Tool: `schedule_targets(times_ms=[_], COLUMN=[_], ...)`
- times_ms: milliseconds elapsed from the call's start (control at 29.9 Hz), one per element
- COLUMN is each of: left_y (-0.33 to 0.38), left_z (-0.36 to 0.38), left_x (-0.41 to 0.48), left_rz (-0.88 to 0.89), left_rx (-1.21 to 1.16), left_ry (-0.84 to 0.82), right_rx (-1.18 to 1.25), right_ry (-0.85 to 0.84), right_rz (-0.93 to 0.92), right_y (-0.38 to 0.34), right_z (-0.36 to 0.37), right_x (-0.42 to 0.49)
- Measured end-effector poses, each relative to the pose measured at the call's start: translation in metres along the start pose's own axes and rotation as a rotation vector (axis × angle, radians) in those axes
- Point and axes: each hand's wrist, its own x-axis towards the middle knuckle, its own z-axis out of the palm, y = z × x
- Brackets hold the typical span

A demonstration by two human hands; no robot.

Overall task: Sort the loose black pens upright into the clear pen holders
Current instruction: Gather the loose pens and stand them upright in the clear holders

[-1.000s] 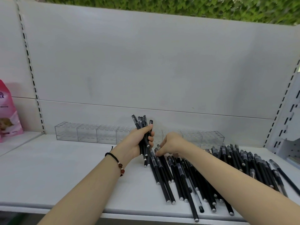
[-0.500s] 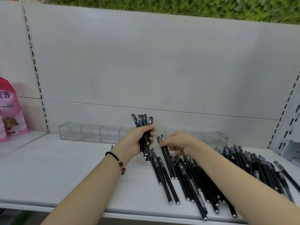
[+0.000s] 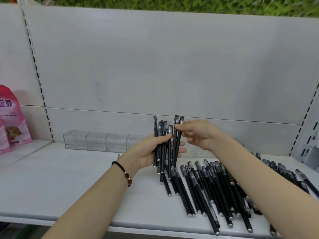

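Thumb and forefinger of the right hand [image 3: 196,135] pinch two pens [image 3: 175,145] just below their caps, holding the pair nearly upright with caps at the top. The pair stands right beside the bundle [image 3: 161,130] gripped in the left hand [image 3: 146,152], whose thumb crosses the front of the bundle while its fingers reach out behind the pair. Whether the pair touches those fingers cannot be told. The bundle holds several black pens, caps up and at uneven heights, with silver-tipped lower ends hanging below the palm, just above the shelf [image 3: 69,178]. A dark cord bracelet [image 3: 123,169] with reddish beads circles the left wrist.

Below and to the right of both hands, loose pens [image 3: 207,187] lie flat on the grey shelf in a rough fan, most with caps toward the back and silver ends toward the front edge. The right forearm crosses over part of this pile, and more pens lie beyond it at far right.

Behind the hands, clear holders [image 3: 96,140] stand in a row against the back panel [image 3: 155,66], their gridded tops visible to the left of the bundle; the row runs on behind the hands. A pink bag [image 3: 13,118] stands on the neighbouring shelf at far left. Green foliage [image 3: 172,2] shows above the panel.
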Motion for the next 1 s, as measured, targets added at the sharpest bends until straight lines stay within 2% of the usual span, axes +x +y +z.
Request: schedule_targets(times_ms=[301, 468, 569, 703, 1004], left_y=[0.000, 0.001, 0.006, 0.007, 0.004], left_z=[0.000, -0.004, -0.007, -0.008, -0.009], left_x=[0.000, 0.004, 0.005, 0.007, 0.008], left_rz=[0.108, 0.159, 0.241, 0.318, 0.318], left_rx=[0.080, 0.053, 0.004, -0.053, -0.052], left_ry=[-0.024, 0.055, 0.167, 0.239, 0.275], right_rx=[-0.137, -0.278, -0.548, -1.042, -1.374], right_ry=[0.014, 0.052, 0.013, -0.175, -0.203], right_rz=[-0.132, -0.244, -0.170, 0.009, -0.032], right_y=[0.002, 0.007, 0.012, 0.024, 0.031], right_z=[0.014, 0.014, 0.002, -0.004, 0.017], right_x=[0.001, -0.008, -0.013, -0.019, -0.025])
